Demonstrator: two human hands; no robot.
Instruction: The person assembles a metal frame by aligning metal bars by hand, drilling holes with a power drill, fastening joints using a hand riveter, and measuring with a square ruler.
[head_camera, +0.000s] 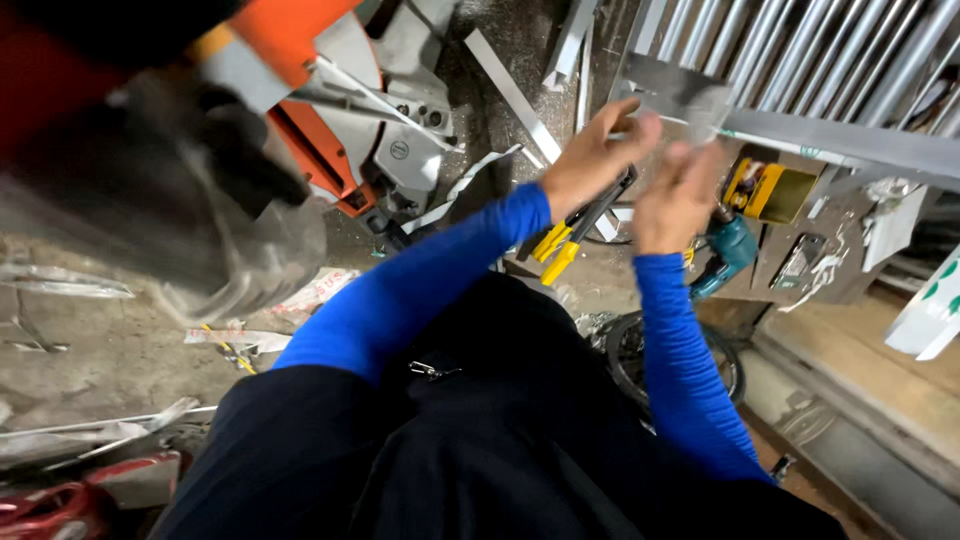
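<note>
Mid-handling, not yet set down: metal strip (690, 95) pinched up in front of the rails (800, 50), left hand (590, 160) and right hand (675, 195) both closed on it, snips (580, 230) and drill (725, 255) lying unused beneath.

open yellow box (768, 190) right of the hands; crumpled white-and-red wrapper (318, 291) on the floor, left

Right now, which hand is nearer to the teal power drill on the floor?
The right hand is nearer: the teal power drill lies just below and beside it. The left hand is farther off, up and to the left.
</note>
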